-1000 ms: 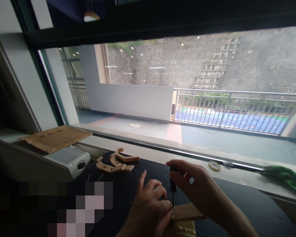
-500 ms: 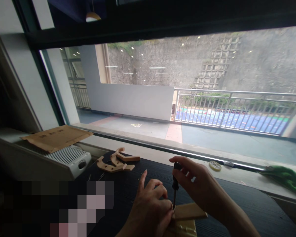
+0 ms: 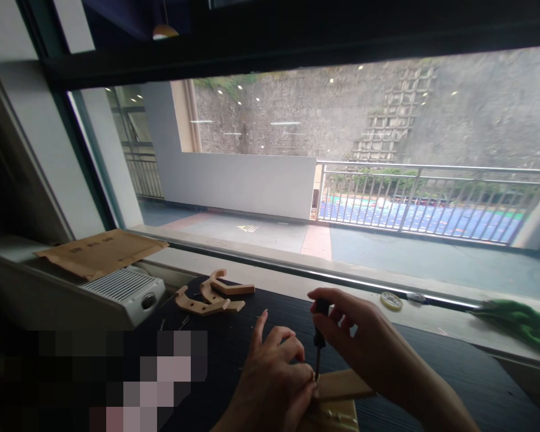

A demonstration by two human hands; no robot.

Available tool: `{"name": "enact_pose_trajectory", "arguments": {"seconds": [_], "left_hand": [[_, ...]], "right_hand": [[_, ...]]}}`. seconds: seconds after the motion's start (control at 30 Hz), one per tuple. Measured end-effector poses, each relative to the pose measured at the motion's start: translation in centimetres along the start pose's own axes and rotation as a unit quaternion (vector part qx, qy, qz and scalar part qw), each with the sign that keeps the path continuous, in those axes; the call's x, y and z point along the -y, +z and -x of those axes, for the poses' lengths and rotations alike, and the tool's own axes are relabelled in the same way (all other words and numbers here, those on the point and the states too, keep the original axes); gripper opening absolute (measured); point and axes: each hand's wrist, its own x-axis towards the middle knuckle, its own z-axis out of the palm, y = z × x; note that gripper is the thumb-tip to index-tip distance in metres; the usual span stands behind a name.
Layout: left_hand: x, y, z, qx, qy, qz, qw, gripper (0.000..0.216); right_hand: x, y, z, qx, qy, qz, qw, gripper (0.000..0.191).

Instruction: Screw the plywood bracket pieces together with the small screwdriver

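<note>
My right hand [image 3: 351, 318] is closed around the black handle of a screwdriver [image 3: 319, 339], which stands nearly upright with its shaft pointing down. Its tip meets the near-left end of a flat, light wooden piece [image 3: 344, 384]. My left hand [image 3: 279, 372] has its thumb and curled fingers pressed together at that same end, gripping the wood beside the tip, while one finger sticks up. Any screw under the tip is hidden by the fingers. Below the wooden piece lies a yellowish, shiny block or package [image 3: 337, 416], partly out of view.
Several curved wooden pieces with holes [image 3: 202, 306] lie at the table's far left, with thin metal bits [image 3: 184, 323] near them. A tape roll [image 3: 391, 301] and a green cloth [image 3: 519, 324] rest on the sill. At left, a brown envelope [image 3: 103, 252] lies on a white unit [image 3: 130, 294].
The fingers of my right hand have shifted slightly around the screwdriver handle. My left hand and the wooden piece look the same.
</note>
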Motion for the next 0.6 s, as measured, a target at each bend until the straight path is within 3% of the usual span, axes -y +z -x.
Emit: {"name": "enact_pose_trajectory", "arguments": {"seconds": [0.17, 0.37, 0.6], "left_hand": [[-0.12, -0.09, -0.01, 0.003, -0.006, 0.007, 1.0, 0.01], [0.09, 0.07, -0.13, 0.0, -0.003, 0.007, 1.0, 0.009], [-0.03, 0.12, 0.06, 0.007, -0.009, 0.011, 1.0, 0.01]], "right_hand": [[0.13, -0.21, 0.16, 0.024, -0.006, -0.002, 1.0, 0.03], [-0.36, 0.1, -0.1, -0.003, 0.017, 0.024, 1.0, 0.02], [-0.15, -0.29, 0.28, 0.007, 0.014, 0.003, 1.0, 0.026]]}}
